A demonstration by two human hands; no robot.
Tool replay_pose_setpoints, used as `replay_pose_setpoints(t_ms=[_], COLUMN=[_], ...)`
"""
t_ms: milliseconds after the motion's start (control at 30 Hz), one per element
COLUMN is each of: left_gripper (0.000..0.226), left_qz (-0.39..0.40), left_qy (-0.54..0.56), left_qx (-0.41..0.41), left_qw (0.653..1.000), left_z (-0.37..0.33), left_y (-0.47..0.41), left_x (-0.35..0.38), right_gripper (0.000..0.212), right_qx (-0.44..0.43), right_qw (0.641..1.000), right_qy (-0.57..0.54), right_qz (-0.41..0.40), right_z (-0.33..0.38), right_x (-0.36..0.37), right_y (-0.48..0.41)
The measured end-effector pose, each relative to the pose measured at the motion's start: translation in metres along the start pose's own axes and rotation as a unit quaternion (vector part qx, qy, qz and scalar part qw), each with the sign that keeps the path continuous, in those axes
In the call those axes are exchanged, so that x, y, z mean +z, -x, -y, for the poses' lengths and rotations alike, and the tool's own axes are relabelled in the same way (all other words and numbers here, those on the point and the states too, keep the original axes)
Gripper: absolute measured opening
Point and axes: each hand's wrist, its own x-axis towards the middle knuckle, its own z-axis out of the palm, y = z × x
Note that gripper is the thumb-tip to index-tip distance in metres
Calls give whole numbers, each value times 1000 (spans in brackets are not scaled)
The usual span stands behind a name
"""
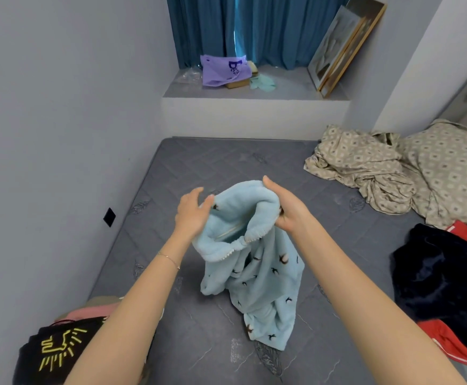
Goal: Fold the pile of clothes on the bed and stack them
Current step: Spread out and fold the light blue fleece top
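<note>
Nearest, at the near-left corner of the bed (199,168), a black garment (57,354) with a yellow line print lay partly hidden by the left forearm and cut off by the frame. A pink garment (87,312) peeked from behind it. At the middle, the light blue fleece garment (260,273) with small bird motifs hung down onto the mattress. The right hand (285,207) grasped its rolled rim, fingers hidden behind the cloth. The left hand (192,215) was released, fingers loosely curved, thumb touching the rim. On the far ledge, dark lettering on a purple bag (221,69) was too blurred to read.
</note>
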Motion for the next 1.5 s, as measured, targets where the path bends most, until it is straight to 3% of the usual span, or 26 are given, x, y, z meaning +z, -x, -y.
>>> replay_pose_setpoints(t_ms=[67,133,233,333,400,467,567,667,733,833,967,1100,1167,1267,1367,1433,1500], left_gripper=[44,40,26,12,16,22,21,23,31,37,37,18,36,73,93,87,66], left_qz=[-3,42,123,76,62,64,62,66,92,148,157,163,172,226,290,280,239], left_qy=[23,48,100,80,72,69,87,92,78,64,62,73,114,189,101,106,167], left_qx=[154,241,213,175,158,152,154,158,164,180,173,135,82,19,8,22,44], left_qw=[988,968,964,978,983,984,982,981,979,970,970,975,975,955,952,954,956], left_z=[-8,-17,-22,-18,-19,-24,-31,-37,-40,-45,-38,-8,17,57,73,69,58], left_y=[8,16,23,17,14,10,5,-4,-11,-20,-27,-28,-24,-11,-3,-5,-8], left_x=[9,20,34,45,48,47,41,30,25,24,21,14,12,15,35,52,62], right_gripper=[35,28,23,16,12,12,26,45,51,42,19,8,9,18,29,39,44], right_qx=[9,6,16,16,-34,-107,-163,-104,-91,-162,-195,-213,-203,-183,-173,-168,-169], right_qw=[1000,999,998,997,985,951,918,900,894,889,894,915,930,954,965,968,969], right_qy=[-5,-10,-31,-9,134,265,359,415,429,426,403,319,257,172,134,120,112], right_qz=[-16,-35,-49,-70,-102,-122,-33,81,94,52,-13,-125,-167,-164,-147,-141,-144], right_z=[-5,-7,-8,-10,-15,-19,-21,-25,-34,-46,-50,-44,-35,-17,-3,2,7], right_x=[1,3,2,-4,-10,-16,-32,-46,-48,-41,-33,-36,-40,-41,-38,-35,-33], right_y=[-1,-3,-3,-4,-5,-4,0,6,5,-4,-16,-25,-27,-28,-29,-29,-29])
